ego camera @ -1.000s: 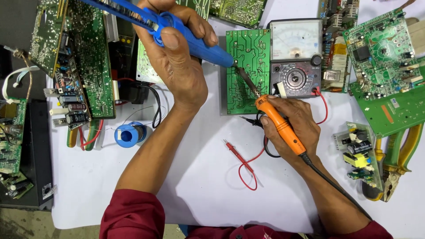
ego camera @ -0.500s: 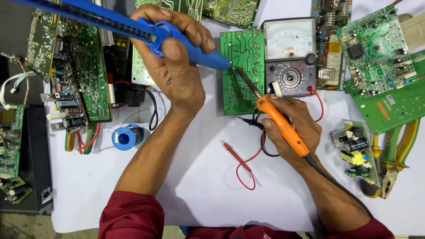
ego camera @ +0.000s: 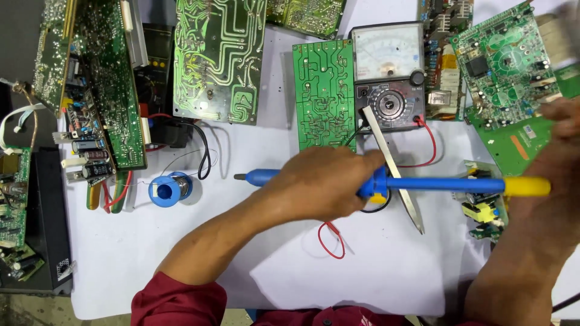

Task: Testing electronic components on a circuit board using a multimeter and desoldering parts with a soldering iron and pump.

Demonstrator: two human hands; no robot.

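The left hand (ego camera: 323,184) was clenched around the blue desoldering pump (ego camera: 423,184), holding it level just below the analog multimeter (ego camera: 389,75). Its yellow end reached out to the right hand (ego camera: 553,181), which was blurred, so whether that hand gripped anything could not be told. Metal tweezers (ego camera: 393,169) lay slanting down from the multimeter, crossing under the pump. A green circuit board (ego camera: 323,93) sat just left of the multimeter, with a blue solder spool (ego camera: 170,189) farther left and lower.
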